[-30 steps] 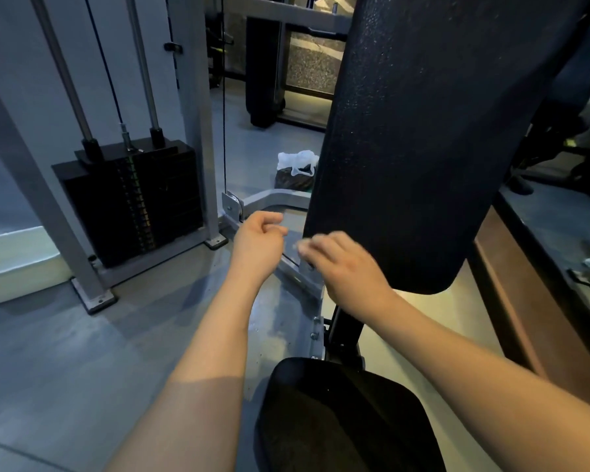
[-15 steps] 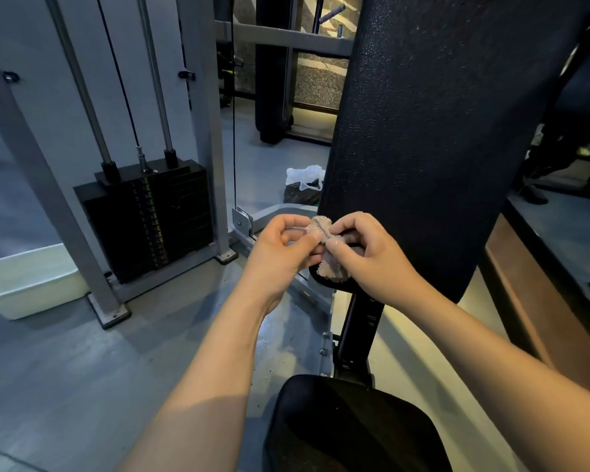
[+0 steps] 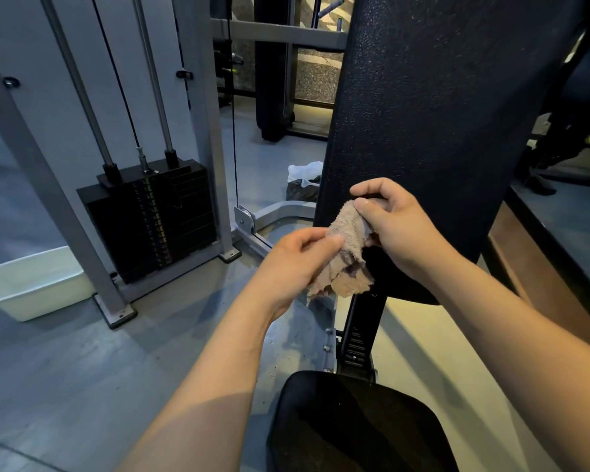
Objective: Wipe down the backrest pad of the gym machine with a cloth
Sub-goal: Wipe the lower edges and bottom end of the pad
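**Both hands gripped the cloth (image 3: 346, 253) at the foot of the backrest pad (image 3: 440, 114)**

The left hand (image 3: 293, 264) pinched the cloth's left edge between thumb and fingertips. The right hand (image 3: 395, 229) clamped the upper end under its thumb, with the index finger arched above and the other fingers curled behind. Both forearms reached forward from the bottom of the view, and the wrists sat close together at about the same height.

The black seat pad (image 3: 355, 424) lay nearest, below the arms. A dark support post (image 3: 361, 332) rose from behind it and bore pale markings too small to read. The beige, frayed cloth hung loosely between the hands in front of the backrest pad's lower left corner. Whether it touched the pad could not be told. The tall, black, pebble-textured pad stood upright.

Farther left, a weight stack (image 3: 150, 216) sat inside a grey frame. It carried a strip of coloured labels that could not be read. A white tub (image 3: 34, 284) rested on the floor beside the frame's foot. A white bag (image 3: 304, 172) lay on the floor past the pad's left edge.

Half a second earlier the cloth had been a tight wad between the touching hands. By this moment the hands had drawn apart and the cloth had opened out. A second earlier no cloth showed in the fists.
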`<state>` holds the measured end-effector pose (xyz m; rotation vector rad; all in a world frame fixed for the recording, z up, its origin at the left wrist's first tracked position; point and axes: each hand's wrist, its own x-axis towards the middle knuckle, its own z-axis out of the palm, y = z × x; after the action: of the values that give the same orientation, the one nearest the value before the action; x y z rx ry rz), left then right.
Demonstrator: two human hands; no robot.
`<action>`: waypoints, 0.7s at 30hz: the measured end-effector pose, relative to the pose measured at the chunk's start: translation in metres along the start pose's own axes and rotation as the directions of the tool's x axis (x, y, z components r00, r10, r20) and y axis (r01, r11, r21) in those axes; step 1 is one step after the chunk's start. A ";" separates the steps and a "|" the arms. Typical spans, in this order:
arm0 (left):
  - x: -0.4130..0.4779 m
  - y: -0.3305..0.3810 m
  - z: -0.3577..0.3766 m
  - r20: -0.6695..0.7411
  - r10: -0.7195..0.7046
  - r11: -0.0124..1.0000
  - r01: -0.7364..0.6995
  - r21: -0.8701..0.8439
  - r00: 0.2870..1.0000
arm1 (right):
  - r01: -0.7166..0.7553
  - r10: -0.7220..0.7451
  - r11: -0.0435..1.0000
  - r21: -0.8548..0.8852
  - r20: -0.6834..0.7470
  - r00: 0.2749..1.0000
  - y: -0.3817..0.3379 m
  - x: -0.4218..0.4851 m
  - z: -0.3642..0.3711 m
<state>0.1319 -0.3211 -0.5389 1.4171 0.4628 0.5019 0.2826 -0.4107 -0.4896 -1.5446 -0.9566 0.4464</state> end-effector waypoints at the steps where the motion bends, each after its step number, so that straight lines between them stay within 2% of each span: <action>1: 0.000 -0.001 0.000 -0.020 0.038 0.998 -0.037 0.051 0.999 | 0.009 -0.009 1.000 -0.027 -0.017 1.000 0.000 0.001 -0.002; 4: 0.000 0.000 -0.008 -0.072 0.133 0.975 -0.117 0.188 0.989 | -0.015 0.012 0.998 -0.059 -0.052 0.999 0.002 0.003 -0.010; 6: 0.002 -0.001 -0.015 -0.134 0.167 0.954 -0.125 0.273 0.977 | -0.059 0.061 0.995 -0.086 0.019 0.998 0.004 0.002 -0.012; 9: 0.002 0.000 -0.020 -0.221 0.124 0.981 -0.087 0.171 0.967 | -0.142 0.131 0.990 0.021 0.272 0.953 0.006 -0.006 -0.012; 11: 0.002 0.001 -0.021 -0.190 0.064 0.995 -0.048 0.084 0.980 | -0.194 0.116 0.970 0.149 0.415 0.903 0.005 -0.012 -0.013; 13: 0.001 -0.001 -0.021 -0.155 -0.005 1.000 0.008 0.023 0.988 | -0.152 0.069 0.979 0.139 0.473 0.878 0.006 -0.014 -0.017; 15: -0.001 -0.001 -0.019 -0.111 -0.057 0.998 0.054 -0.032 0.992 | -0.018 0.033 0.999 -0.037 0.445 0.895 0.009 -0.013 -0.017; 17: -0.004 -0.001 -0.017 -0.062 -0.087 0.996 0.085 -0.040 0.994 | 0.048 0.010 0.988 -0.144 0.375 0.927 0.009 -0.011 -0.015; 19: -0.005 -0.001 -0.015 -0.021 -0.135 0.990 0.134 -0.034 0.991 | 0.007 0.028 0.991 -0.134 0.254 0.967 0.003 -0.009 -0.010; 21: -0.006 0.000 -0.016 0.067 -0.163 0.985 0.167 -0.049 0.984 | -0.105 0.132 0.976 -0.188 0.136 0.982 -0.002 -0.006 -0.005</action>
<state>0.1178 -0.3119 -0.5408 1.3254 0.5074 0.3324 0.2819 -0.4186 -0.4880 -1.7586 -1.0456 0.5785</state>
